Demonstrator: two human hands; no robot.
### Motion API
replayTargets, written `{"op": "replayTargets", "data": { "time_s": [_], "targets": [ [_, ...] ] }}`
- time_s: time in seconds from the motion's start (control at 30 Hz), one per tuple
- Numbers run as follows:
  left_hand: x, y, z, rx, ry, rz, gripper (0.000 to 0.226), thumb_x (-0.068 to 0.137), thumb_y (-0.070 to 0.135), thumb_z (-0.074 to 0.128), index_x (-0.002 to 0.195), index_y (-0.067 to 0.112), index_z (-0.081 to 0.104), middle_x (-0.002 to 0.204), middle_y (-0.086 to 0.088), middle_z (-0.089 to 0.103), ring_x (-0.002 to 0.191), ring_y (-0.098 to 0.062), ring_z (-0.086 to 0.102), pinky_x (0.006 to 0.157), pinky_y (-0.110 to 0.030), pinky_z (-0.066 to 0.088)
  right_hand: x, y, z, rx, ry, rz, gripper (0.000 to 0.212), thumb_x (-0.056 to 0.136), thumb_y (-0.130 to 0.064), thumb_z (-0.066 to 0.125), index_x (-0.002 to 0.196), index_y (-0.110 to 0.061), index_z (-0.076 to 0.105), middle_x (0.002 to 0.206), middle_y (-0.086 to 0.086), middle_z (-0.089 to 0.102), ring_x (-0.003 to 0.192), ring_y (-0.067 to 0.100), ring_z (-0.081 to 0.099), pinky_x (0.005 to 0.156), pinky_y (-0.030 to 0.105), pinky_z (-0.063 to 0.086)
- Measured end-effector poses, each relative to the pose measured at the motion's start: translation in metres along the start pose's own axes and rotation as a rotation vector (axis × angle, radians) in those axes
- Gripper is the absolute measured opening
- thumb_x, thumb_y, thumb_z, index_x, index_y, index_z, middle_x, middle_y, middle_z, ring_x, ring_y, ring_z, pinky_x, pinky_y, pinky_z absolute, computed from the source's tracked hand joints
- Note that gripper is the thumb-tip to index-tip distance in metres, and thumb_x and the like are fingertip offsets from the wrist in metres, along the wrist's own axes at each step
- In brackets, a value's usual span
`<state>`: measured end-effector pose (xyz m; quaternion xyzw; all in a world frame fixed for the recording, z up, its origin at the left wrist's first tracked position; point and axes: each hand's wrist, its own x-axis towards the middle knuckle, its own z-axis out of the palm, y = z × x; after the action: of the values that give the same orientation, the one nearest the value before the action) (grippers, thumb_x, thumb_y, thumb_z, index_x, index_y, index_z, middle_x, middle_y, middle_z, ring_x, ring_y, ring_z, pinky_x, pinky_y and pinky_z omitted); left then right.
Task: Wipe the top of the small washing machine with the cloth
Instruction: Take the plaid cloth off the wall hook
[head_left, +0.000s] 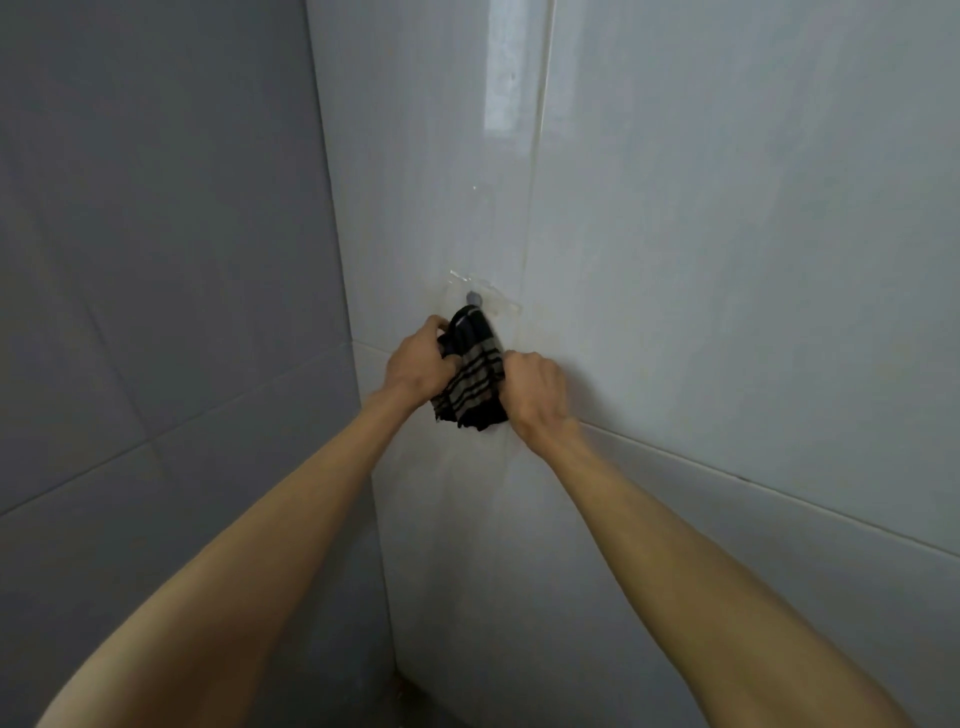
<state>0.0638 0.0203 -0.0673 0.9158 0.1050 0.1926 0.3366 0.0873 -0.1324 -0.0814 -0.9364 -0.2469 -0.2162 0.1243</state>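
Note:
A dark cloth (474, 375) with pale stripes hangs bunched against the tiled wall, its top looped at a small wall hook (474, 298). My left hand (420, 364) grips the cloth's upper left side. My right hand (535, 391) is closed on its right edge. Both arms reach forward from the bottom of the view. The small washing machine is not in view.
Two grey-white tiled walls (727, 260) meet in a corner (343, 312) just left of the hook. A clear adhesive patch surrounds the hook. A sliver of dark floor (410, 696) shows at the bottom of the corner.

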Motion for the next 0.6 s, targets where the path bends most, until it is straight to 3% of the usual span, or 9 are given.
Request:
{"op": "replayTargets", "data": {
  "time_s": [0.07,0.13,0.27,0.33,0.43,0.6],
  "targets": [
    [0.003,0.003,-0.003,-0.018,0.033,-0.044,0.035,0.086,0.025,0.068,0.116,0.014,0.055,0.084,-0.005,0.064,0.084,-0.027,0.065,0.070,-0.037,0.053,-0.001,0.005,-0.004,0.119,0.051,0.042,0.016,0.088,-0.005,0.047,0.090,-0.006,0.063,0.089,0.013,0.070,0.077,0.031,0.064,0.057,0.029,0.033],
    [0.001,0.006,-0.008,-0.030,0.073,-0.036,0.030,0.083,0.030,0.072,0.106,0.014,0.060,0.082,-0.003,0.060,0.080,-0.025,0.060,0.063,-0.032,0.046,-0.002,0.011,-0.014,0.263,0.146,0.075,0.012,0.085,-0.010,0.052,0.087,-0.009,0.064,0.081,0.010,0.069,0.073,0.029,0.062,0.057,0.028,0.033],
    [-0.017,0.020,-0.021,-0.019,0.264,0.107,0.027,0.077,0.035,0.070,0.088,0.014,0.057,0.104,-0.001,0.052,0.099,-0.018,0.045,0.079,-0.033,0.043,-0.006,0.021,-0.051,0.421,0.239,0.042,0.006,0.082,-0.018,0.057,0.086,-0.016,0.061,0.070,0.003,0.067,0.063,0.022,0.056,0.056,0.028,0.039],
    [-0.035,0.034,-0.023,0.011,0.281,0.183,0.029,0.074,0.035,0.067,0.080,0.011,0.052,0.096,0.001,0.055,0.092,-0.017,0.046,0.079,-0.034,0.043,-0.019,0.027,-0.068,0.447,0.215,0.014,0.006,0.079,-0.021,0.057,0.082,-0.018,0.053,0.060,0.000,0.060,0.054,0.020,0.050,0.052,0.030,0.039],
    [-0.065,0.053,-0.006,-0.037,0.139,0.178,0.031,0.069,0.035,0.063,0.078,0.012,0.044,0.071,-0.002,0.053,0.065,-0.021,0.047,0.064,-0.040,0.046,-0.055,0.046,-0.075,0.419,0.127,0.005,0.014,0.079,-0.020,0.057,0.078,-0.016,0.044,0.057,0.001,0.053,0.049,0.018,0.042,0.047,0.030,0.033],
    [-0.128,0.057,0.079,-0.029,-0.142,0.176,0.036,0.074,0.031,0.066,0.087,0.015,0.037,0.072,-0.001,0.051,0.063,-0.022,0.048,0.059,-0.038,0.042,-0.146,0.107,-0.046,0.398,-0.053,0.178,0.016,0.078,-0.025,0.058,0.078,-0.015,0.045,0.061,0.001,0.054,0.053,0.019,0.044,0.050,0.031,0.034]
  ]
}}
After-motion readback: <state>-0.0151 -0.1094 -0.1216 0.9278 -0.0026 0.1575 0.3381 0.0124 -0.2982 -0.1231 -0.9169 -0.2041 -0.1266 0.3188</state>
